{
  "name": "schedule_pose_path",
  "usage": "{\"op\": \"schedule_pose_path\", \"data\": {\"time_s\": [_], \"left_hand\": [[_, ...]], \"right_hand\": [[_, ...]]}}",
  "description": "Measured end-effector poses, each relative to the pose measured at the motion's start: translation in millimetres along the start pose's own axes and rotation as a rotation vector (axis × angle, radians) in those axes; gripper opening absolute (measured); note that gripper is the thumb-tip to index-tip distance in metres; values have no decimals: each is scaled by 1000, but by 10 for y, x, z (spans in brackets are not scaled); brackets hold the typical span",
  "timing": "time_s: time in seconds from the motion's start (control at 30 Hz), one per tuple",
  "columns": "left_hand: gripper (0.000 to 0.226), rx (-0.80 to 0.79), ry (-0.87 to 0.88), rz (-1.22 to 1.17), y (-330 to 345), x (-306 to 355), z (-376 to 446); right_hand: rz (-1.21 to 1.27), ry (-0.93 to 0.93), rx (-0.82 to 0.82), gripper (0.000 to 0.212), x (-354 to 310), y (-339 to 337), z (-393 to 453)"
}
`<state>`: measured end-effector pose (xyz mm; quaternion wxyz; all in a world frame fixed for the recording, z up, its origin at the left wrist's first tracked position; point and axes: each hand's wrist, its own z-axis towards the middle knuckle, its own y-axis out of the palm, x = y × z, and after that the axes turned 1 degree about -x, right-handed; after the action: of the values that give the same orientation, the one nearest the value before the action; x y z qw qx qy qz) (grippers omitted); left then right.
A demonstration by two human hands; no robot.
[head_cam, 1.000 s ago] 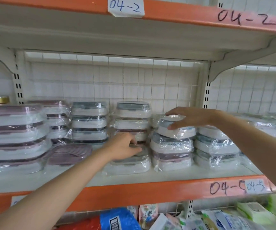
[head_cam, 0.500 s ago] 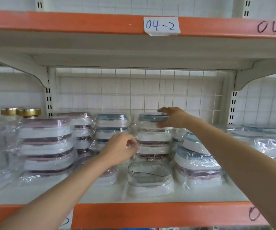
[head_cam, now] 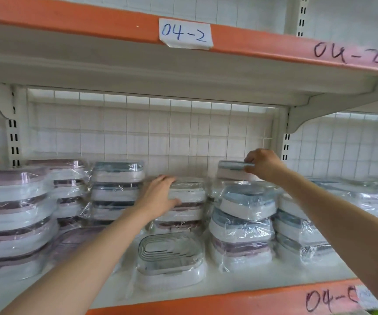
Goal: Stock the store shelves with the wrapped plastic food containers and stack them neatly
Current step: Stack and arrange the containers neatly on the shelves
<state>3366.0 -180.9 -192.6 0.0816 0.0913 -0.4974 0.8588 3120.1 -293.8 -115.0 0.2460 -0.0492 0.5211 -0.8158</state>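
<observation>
Shelf [head_cam: 206, 289] is packed with stacks of wrapped containers. Middle stack [head_cam: 183, 205] is steadied by left hand [head_cam: 158, 196], fingers spread over its top. Blue-lidded container [head_cam: 231, 170] is pinched at the lid edge by right hand [head_cam: 263, 167]. Judged light, rigid, slippery film; best gripped at the rim.

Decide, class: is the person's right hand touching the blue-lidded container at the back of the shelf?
Touching. The head view shows the right hand pinching the blue-lidded container by its lid edge, thumb below and fingers above.
</observation>
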Motion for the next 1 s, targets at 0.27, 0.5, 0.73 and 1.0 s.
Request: {"op": "schedule_pose_path", "data": {"time_s": [0.27, 0.5, 0.73, 1.0], "left_hand": [[55, 211, 57, -138, -74, 34, 17], [29, 517, 107, -283, -456, 170, 93], [72, -31, -19, -106, -55, 104, 91], [43, -130, 116, 344, 166, 77, -58]], "right_hand": [[53, -364, -168, 69, -544, -11, -148], [268, -389, -28, 72, -770, 197, -57], [114, -68, 109, 72, -163, 0, 77], [-132, 25, -19, 79, -10, -89, 17]]}}
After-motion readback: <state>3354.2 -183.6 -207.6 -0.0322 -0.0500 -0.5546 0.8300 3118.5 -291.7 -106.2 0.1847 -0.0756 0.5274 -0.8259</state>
